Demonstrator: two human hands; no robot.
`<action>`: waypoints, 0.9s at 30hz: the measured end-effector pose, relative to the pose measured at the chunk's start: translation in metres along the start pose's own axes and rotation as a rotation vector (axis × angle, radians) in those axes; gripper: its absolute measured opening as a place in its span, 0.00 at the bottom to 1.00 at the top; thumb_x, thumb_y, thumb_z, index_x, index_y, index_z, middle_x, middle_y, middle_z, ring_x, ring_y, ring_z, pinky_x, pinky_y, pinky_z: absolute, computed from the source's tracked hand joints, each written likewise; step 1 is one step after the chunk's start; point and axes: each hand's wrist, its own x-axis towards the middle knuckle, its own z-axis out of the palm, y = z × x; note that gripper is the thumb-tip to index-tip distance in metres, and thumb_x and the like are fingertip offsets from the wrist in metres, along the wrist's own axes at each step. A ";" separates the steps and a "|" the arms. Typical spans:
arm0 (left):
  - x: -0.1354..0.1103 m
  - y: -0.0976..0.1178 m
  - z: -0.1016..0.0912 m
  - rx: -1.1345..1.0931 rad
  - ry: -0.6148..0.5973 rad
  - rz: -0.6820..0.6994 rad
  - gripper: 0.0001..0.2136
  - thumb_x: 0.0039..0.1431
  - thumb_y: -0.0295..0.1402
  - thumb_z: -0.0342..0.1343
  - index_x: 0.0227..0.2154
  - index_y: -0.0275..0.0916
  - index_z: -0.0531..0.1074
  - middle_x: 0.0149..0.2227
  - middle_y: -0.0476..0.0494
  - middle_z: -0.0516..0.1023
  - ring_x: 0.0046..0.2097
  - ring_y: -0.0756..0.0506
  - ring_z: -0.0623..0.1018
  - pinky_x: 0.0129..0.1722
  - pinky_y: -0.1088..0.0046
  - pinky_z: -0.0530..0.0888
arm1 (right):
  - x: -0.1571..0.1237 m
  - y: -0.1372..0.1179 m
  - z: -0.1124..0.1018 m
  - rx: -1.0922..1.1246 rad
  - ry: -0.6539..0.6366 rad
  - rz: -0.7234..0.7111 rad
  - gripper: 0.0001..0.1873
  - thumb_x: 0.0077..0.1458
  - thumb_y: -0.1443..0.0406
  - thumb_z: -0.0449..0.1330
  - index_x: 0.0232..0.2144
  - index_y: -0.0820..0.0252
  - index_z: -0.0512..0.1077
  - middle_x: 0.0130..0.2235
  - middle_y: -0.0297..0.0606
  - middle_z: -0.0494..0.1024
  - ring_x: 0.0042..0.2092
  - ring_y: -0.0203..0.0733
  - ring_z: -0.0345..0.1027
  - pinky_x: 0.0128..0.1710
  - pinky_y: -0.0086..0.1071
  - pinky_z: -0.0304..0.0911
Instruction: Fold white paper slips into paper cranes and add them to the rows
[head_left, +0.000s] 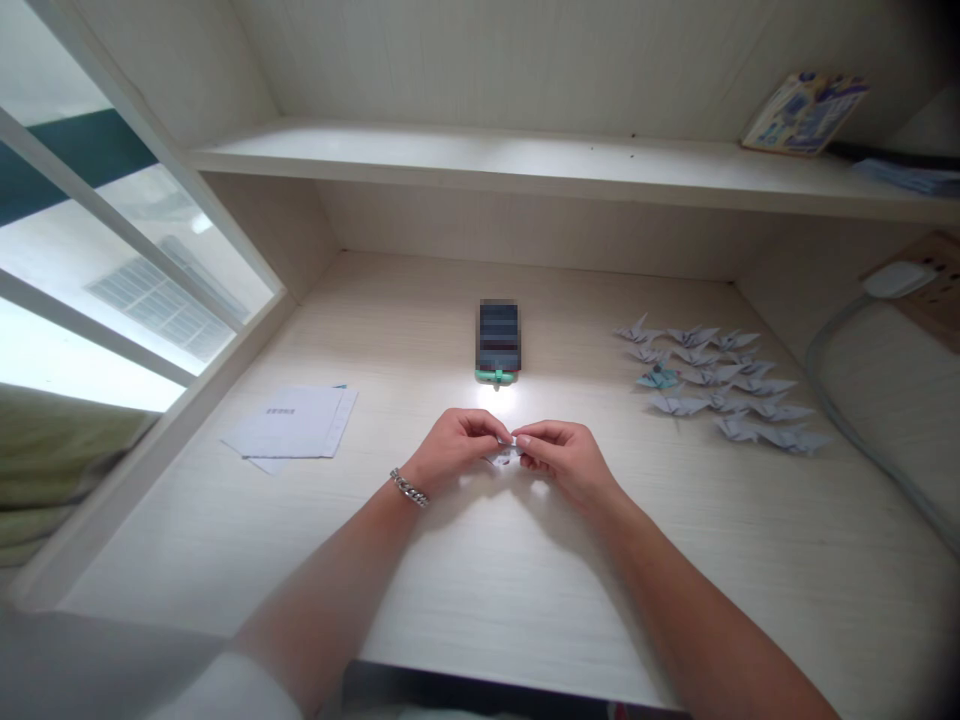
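Observation:
Between my hands is a small piece of folded white paper (pixel 504 457), partly hidden by my fingers. My left hand (pixel 463 440) pinches it from the left, thumb against fingers, with a chain bracelet (pixel 409 488) on the wrist. From the other side my right hand (pixel 562 452) pinches the same paper, and the fingertips of both hands nearly meet. Just beyond them a phone (pixel 499 340) lies on the desk with a green clip-like piece (pixel 496 377) at its near end. Several folded paper cranes (pixel 712 375) stand in rows to the right, one of them a teal crane (pixel 658 376).
White paper sheets (pixel 300 425) lie stacked at the left. A shelf (pixel 465 150) runs above the desk's back and carries a small box-like item (pixel 806 112). At the right, a grey cable (pixel 847 430) drops from a plug (pixel 900 279). A barred window (pixel 127 230) is on the left.

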 end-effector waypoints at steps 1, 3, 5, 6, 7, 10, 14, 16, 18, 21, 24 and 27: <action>0.000 0.000 -0.001 0.002 -0.011 -0.002 0.04 0.48 0.28 0.56 0.27 0.33 0.75 0.28 0.44 0.76 0.31 0.51 0.73 0.31 0.76 0.68 | 0.000 -0.001 0.000 0.002 -0.001 0.006 0.11 0.40 0.61 0.66 0.27 0.63 0.77 0.22 0.37 0.74 0.24 0.34 0.62 0.25 0.30 0.56; 0.000 0.000 -0.002 0.005 -0.029 -0.008 0.05 0.49 0.28 0.56 0.28 0.33 0.75 0.29 0.44 0.76 0.31 0.51 0.73 0.31 0.76 0.68 | 0.000 -0.002 0.000 0.009 -0.002 0.021 0.11 0.40 0.62 0.66 0.26 0.64 0.77 0.22 0.37 0.73 0.24 0.34 0.62 0.25 0.30 0.55; 0.001 -0.001 -0.003 0.014 -0.041 -0.015 0.05 0.49 0.27 0.55 0.29 0.33 0.75 0.29 0.44 0.76 0.31 0.51 0.73 0.31 0.77 0.68 | 0.000 -0.002 0.000 0.011 0.000 0.033 0.11 0.39 0.62 0.66 0.26 0.64 0.77 0.21 0.36 0.72 0.23 0.33 0.61 0.24 0.29 0.54; 0.001 -0.001 -0.003 0.025 -0.046 -0.017 0.05 0.49 0.27 0.54 0.29 0.34 0.75 0.29 0.44 0.76 0.31 0.51 0.73 0.31 0.77 0.68 | 0.000 -0.001 0.000 0.010 0.000 0.039 0.11 0.39 0.62 0.66 0.26 0.64 0.77 0.20 0.36 0.72 0.23 0.33 0.61 0.24 0.29 0.54; 0.001 -0.001 -0.003 0.042 -0.049 -0.017 0.05 0.49 0.27 0.54 0.29 0.34 0.75 0.29 0.44 0.76 0.31 0.51 0.73 0.31 0.77 0.68 | 0.000 -0.001 0.000 0.008 0.002 0.042 0.11 0.38 0.61 0.66 0.26 0.64 0.77 0.19 0.36 0.72 0.23 0.33 0.60 0.23 0.29 0.54; 0.001 -0.001 -0.003 0.098 -0.049 -0.015 0.05 0.49 0.26 0.54 0.28 0.34 0.75 0.29 0.45 0.76 0.31 0.51 0.73 0.30 0.76 0.68 | 0.001 0.003 0.000 -0.014 0.013 0.046 0.12 0.38 0.61 0.66 0.26 0.65 0.77 0.19 0.36 0.71 0.22 0.33 0.59 0.23 0.30 0.52; 0.000 0.000 -0.003 0.056 -0.061 -0.047 0.06 0.49 0.26 0.54 0.28 0.34 0.75 0.28 0.45 0.75 0.30 0.51 0.73 0.30 0.76 0.68 | 0.001 0.005 -0.001 -0.051 0.022 0.041 0.13 0.38 0.60 0.66 0.26 0.65 0.77 0.19 0.36 0.71 0.22 0.33 0.59 0.22 0.30 0.53; 0.001 0.001 -0.002 -0.015 -0.067 -0.077 0.06 0.49 0.26 0.53 0.29 0.34 0.75 0.29 0.44 0.75 0.31 0.51 0.73 0.30 0.75 0.69 | 0.001 0.004 -0.002 -0.068 0.023 0.029 0.13 0.39 0.60 0.66 0.26 0.65 0.77 0.19 0.36 0.71 0.22 0.33 0.59 0.22 0.29 0.53; 0.001 0.001 -0.001 -0.080 -0.060 -0.105 0.07 0.49 0.25 0.52 0.29 0.34 0.74 0.29 0.44 0.74 0.31 0.51 0.73 0.30 0.75 0.70 | 0.001 0.004 -0.003 -0.092 0.027 0.009 0.13 0.40 0.60 0.65 0.26 0.65 0.76 0.20 0.36 0.71 0.22 0.33 0.59 0.22 0.29 0.53; 0.003 0.002 0.000 -0.163 -0.030 -0.131 0.06 0.50 0.26 0.51 0.29 0.34 0.73 0.29 0.45 0.73 0.29 0.52 0.73 0.29 0.76 0.70 | 0.001 0.005 -0.003 -0.121 0.037 -0.011 0.12 0.41 0.60 0.64 0.26 0.65 0.76 0.20 0.36 0.71 0.22 0.33 0.58 0.22 0.29 0.52; 0.003 0.003 0.001 -0.206 -0.008 -0.142 0.07 0.51 0.28 0.51 0.32 0.35 0.71 0.27 0.47 0.71 0.28 0.53 0.72 0.27 0.77 0.69 | 0.001 0.006 -0.002 -0.135 0.056 -0.017 0.13 0.42 0.59 0.64 0.26 0.65 0.76 0.19 0.35 0.70 0.22 0.33 0.58 0.22 0.29 0.52; 0.003 0.004 0.002 -0.173 0.015 -0.133 0.08 0.53 0.31 0.51 0.34 0.35 0.70 0.27 0.47 0.70 0.28 0.52 0.72 0.26 0.77 0.69 | 0.001 0.006 0.000 -0.152 0.082 -0.018 0.13 0.42 0.59 0.64 0.26 0.65 0.76 0.19 0.35 0.70 0.22 0.33 0.59 0.22 0.29 0.52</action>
